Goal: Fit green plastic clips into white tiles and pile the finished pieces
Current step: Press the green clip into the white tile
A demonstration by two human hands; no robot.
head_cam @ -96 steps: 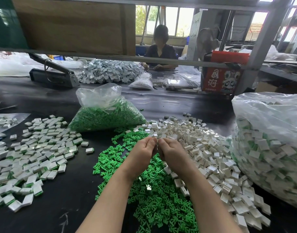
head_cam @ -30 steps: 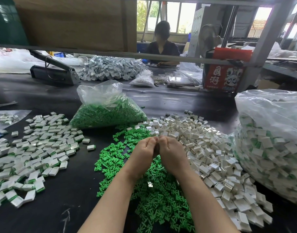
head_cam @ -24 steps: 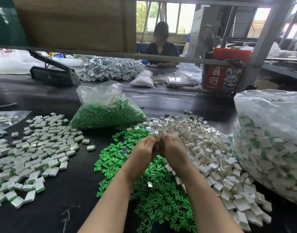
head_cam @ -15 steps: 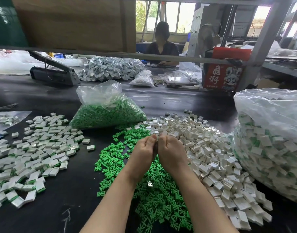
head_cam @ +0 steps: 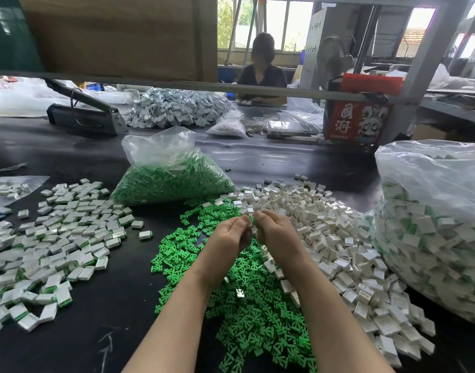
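Green plastic clips (head_cam: 247,297) lie heaped at lower centre, white square tiles (head_cam: 338,238) beside them; left hand (head_cam: 231,235) and right hand (head_cam: 275,232) pinch one small piece together, what exactly is hidden; press squarely until seated

Red printed box (head_cam: 358,122), perhaps heat sealer (head_cam: 85,114), seated person (head_cam: 261,74) behind.

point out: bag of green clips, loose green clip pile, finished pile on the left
bag of green clips (head_cam: 171,181), head view, on the clip-filled lower body of the bag.
loose green clip pile (head_cam: 257,313), head view, on the middle of the heap.
finished pile (head_cam: 69,232), head view, on the pieces near its centre.
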